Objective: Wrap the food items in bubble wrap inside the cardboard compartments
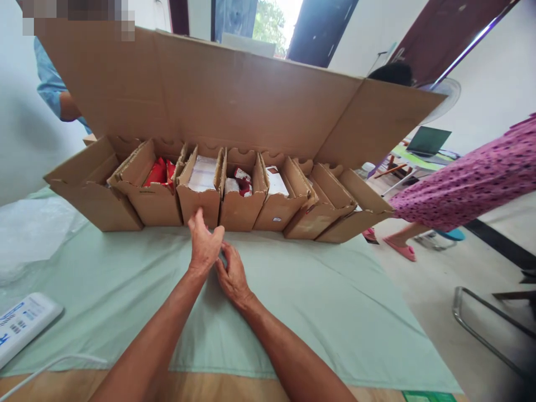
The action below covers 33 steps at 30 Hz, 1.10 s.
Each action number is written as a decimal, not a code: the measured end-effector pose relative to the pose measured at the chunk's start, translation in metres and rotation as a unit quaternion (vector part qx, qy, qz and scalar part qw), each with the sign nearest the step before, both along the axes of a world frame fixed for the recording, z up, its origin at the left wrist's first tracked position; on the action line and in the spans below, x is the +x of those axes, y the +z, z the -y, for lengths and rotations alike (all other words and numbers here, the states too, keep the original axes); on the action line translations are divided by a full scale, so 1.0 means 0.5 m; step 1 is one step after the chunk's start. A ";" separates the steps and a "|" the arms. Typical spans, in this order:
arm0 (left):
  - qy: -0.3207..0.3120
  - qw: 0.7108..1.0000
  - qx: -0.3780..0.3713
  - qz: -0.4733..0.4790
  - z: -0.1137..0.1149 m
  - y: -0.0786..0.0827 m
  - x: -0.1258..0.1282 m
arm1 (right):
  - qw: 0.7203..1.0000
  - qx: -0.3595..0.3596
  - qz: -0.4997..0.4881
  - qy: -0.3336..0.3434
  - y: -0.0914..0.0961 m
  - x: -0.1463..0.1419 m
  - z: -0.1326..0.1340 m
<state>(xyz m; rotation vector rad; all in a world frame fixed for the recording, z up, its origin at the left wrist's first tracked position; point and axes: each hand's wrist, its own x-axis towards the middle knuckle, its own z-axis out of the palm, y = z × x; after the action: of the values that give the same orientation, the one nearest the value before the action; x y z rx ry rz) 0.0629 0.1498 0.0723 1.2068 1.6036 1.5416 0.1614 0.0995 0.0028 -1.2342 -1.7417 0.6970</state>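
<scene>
hands: left hand (205, 247) and right hand (233, 274) meet fingertip to fingertip on green cloth (335, 301) covering the worktop, grip cannot be told | box row (237, 215) just beyond them, long axis left-right, open tops upward

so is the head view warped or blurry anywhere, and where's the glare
Head view: wide-angle warp fans the cardboard boxes outward; daylight blows out the doorway at top; the left hand and right hand look sharp, casting only faint shadows on the green cloth; a pixelated patch covers the top left corner.
</scene>
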 end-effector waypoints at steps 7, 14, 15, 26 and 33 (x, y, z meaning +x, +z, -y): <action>-0.018 1.000 0.007 -0.018 0.143 -0.012 -0.041 | 0.999 -0.005 -0.042 -0.005 0.081 -0.007 -0.012; 0.008 0.996 -0.085 -0.022 0.330 -0.101 -0.145 | 0.978 0.031 0.194 0.069 0.311 -0.196 -0.144; 0.005 0.995 -0.101 -0.018 0.341 -0.109 -0.163 | 0.967 0.022 0.249 0.049 0.331 -0.222 -0.166; 0.139 0.952 -0.092 0.255 0.348 -0.087 -0.231 | 0.967 0.017 0.249 0.047 0.315 -0.193 -0.019; 0.131 0.953 -0.044 0.270 0.361 -0.066 -0.215 | 0.994 -0.022 0.063 0.082 0.331 0.066 0.141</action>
<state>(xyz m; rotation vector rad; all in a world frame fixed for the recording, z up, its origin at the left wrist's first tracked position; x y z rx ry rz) -0.0448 -0.0309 0.0394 0.4654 1.4715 1.7481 0.1944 0.0292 0.1683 -1.1964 -1.9588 0.7713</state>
